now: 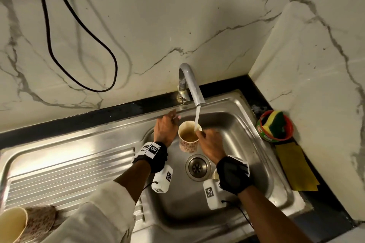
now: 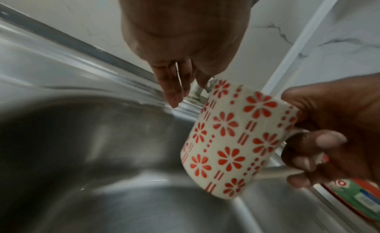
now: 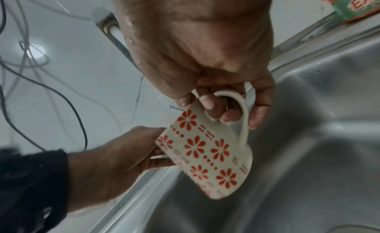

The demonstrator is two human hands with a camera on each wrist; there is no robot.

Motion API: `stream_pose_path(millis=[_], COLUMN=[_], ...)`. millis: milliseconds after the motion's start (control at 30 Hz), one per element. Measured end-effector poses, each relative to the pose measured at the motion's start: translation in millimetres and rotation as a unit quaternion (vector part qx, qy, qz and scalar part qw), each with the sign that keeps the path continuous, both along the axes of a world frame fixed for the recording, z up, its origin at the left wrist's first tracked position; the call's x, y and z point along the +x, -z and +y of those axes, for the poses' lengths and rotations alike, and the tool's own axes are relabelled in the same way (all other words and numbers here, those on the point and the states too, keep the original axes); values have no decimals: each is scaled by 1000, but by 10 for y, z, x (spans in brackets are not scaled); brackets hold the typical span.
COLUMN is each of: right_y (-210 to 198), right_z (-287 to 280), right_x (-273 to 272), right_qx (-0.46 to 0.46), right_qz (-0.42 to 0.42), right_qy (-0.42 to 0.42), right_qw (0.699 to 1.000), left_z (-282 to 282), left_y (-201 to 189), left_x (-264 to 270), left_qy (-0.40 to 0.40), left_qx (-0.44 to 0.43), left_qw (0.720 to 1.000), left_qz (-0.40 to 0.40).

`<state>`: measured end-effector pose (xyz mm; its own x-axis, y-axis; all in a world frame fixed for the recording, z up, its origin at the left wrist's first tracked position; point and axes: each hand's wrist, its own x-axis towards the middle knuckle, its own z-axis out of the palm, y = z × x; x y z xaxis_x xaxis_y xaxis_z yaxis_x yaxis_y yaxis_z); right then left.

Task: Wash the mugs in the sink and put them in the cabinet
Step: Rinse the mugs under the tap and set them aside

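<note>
A white mug with red flowers (image 1: 188,141) is held upright under the running tap (image 1: 190,85), and brownish water fills it. My right hand (image 1: 210,141) grips its handle, with fingers curled through the loop (image 3: 225,109). My left hand (image 1: 167,125) is just left of the mug (image 2: 232,139), its fingers (image 2: 174,91) straight and pointing down past the rim; I cannot tell if they touch it. A second patterned mug (image 1: 27,221) lies on its side on the drainboard at the lower left. Another mug's rim (image 1: 215,173) peeks out from under my right wrist in the basin.
The steel sink (image 1: 246,144) has a drain (image 1: 197,166) below the held mug. A red soap tub with a sponge (image 1: 275,126) and a yellow cloth (image 1: 294,167) sit on the right counter. A black cable (image 1: 79,45) hangs on the marble wall.
</note>
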<state>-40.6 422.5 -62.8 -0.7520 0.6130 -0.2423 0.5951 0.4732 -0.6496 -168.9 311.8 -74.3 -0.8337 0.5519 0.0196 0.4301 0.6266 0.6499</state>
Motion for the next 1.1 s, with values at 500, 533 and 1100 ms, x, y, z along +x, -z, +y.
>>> stream_pose_path(millis=[500,533,1100], right_y=[-14,-7,336], right_z=[55,50,-204], right_x=[-15,-23,165], right_qx=[-62,-81,278], right_qz=[48,52,-267], right_qy=[36,48,-291], right_qw=[996,994,876], left_z=[291,301,-153], left_y=[-216,-223,284], left_x=[-63,-90,264], left_qy=[121,125,48], left_qx=[9,2,-98], left_qw=[989,988,971], left_qz=[-87,-87,-211])
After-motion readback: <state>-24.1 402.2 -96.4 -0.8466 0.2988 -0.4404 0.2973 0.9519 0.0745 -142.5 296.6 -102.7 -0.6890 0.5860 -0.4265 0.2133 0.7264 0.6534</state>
